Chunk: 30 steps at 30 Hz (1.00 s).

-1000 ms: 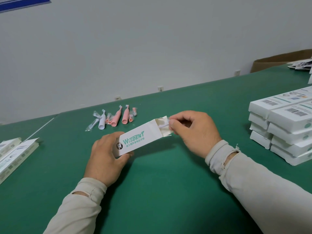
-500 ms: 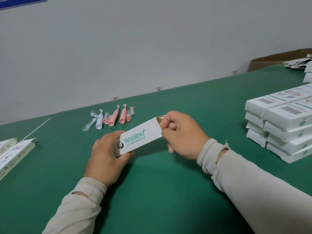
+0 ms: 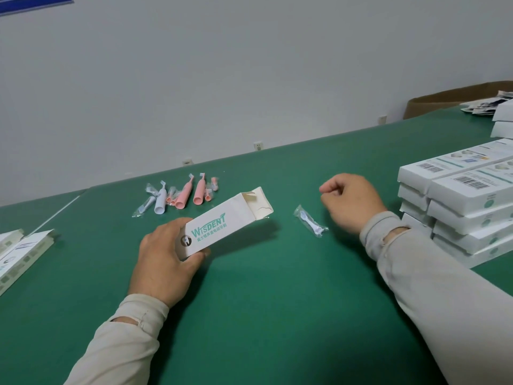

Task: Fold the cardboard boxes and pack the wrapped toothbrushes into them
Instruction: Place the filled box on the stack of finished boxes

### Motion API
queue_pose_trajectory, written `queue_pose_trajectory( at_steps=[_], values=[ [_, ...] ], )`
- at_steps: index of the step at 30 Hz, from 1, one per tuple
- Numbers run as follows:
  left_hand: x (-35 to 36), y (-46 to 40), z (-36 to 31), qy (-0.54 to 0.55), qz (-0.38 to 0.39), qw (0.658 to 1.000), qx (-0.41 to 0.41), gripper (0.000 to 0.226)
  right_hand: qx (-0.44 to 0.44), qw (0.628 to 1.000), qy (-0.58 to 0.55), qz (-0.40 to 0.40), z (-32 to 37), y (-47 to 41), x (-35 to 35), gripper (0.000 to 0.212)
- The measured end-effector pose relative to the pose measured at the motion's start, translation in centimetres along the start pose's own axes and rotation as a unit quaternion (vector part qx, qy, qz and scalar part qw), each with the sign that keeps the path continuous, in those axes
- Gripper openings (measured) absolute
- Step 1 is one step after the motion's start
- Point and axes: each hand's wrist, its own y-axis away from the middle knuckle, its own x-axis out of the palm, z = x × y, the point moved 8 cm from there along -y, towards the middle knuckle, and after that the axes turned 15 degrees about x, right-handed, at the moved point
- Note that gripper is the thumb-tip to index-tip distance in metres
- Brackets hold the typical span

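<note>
My left hand (image 3: 163, 262) grips the near end of a white cardboard box (image 3: 222, 223) printed with green letters. The box is tilted up off the green table (image 3: 277, 315), and its far end is open with the flap raised. A small wrapped white brush head (image 3: 311, 220) lies on the table just right of that open end. My right hand (image 3: 350, 200) hovers beyond it with fingers curled, holding nothing. Several wrapped pink and white toothbrushes (image 3: 184, 197) lie in a row behind the box.
Stacks of closed white boxes (image 3: 460, 209) with barcodes stand at the right. Flat unfolded boxes (image 3: 19, 251) lie at the left edge. A brown carton (image 3: 455, 100) and loose papers sit at the far right corner, against the pale wall.
My right hand has left the box's open end and moved right. The wrapped brush head now lies on the table beside the box. The box flap stands open.
</note>
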Motion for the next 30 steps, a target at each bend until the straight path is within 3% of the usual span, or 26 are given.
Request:
queue_pose_trajectory(
  at_steps=[2, 6, 10, 12, 14, 16, 19, 21, 25, 30],
  values=[
    [0.1, 0.0, -0.2, -0.002, 0.002, 1.000, 0.004, 0.051, 0.002, 0.998, 0.053, 0.022, -0.5, 0.2, 1.7, 0.010],
    [0.0, -0.1, -0.4, 0.006, -0.002, 1.000, 0.006, 0.052, -0.008, 0.982, 0.178, 0.059, -0.3, 0.4, 4.1, 0.011],
    [0.0, 0.1, -0.5, 0.006, -0.001, 1.000, 0.007, 0.053, -0.011, 0.951, 0.296, 0.085, 0.1, 0.6, 4.7, 0.035],
    [0.0, 0.0, -0.6, 0.007, 0.001, 1.000, 0.006, 0.055, -0.031, 0.943, 0.315, 0.103, 0.4, 1.2, 4.8, 0.035],
    [-0.1, -0.1, -0.7, 0.005, 0.000, 1.000, 0.013, 0.056, -0.054, 0.971, 0.195, 0.127, 1.2, 1.8, 4.3, 0.020],
    [-0.1, -0.1, -0.8, 0.006, -0.003, 1.000, 0.018, 0.055, -0.065, 0.988, -0.027, 0.140, 2.7, 2.8, 2.9, 0.013],
    [0.0, -0.1, -0.7, 0.000, 0.003, 1.000, 0.019, 0.052, -0.077, 0.945, -0.261, 0.179, 4.8, 4.7, 2.1, 0.011],
    [0.1, 0.0, -0.6, 0.000, 0.005, 1.000, 0.017, 0.052, -0.091, 0.936, -0.289, 0.177, 5.4, 5.6, 2.6, 0.013],
    [0.1, 0.0, -0.6, 0.008, 0.007, 1.000, 0.019, 0.054, -0.108, 0.953, -0.257, 0.118, 4.9, 5.8, 3.2, 0.020],
    [0.3, -0.1, -1.1, 0.016, 0.022, 0.999, 0.035, 0.056, -0.089, 0.959, -0.247, 0.103, 4.3, 5.6, 3.7, 0.020]
  ],
)
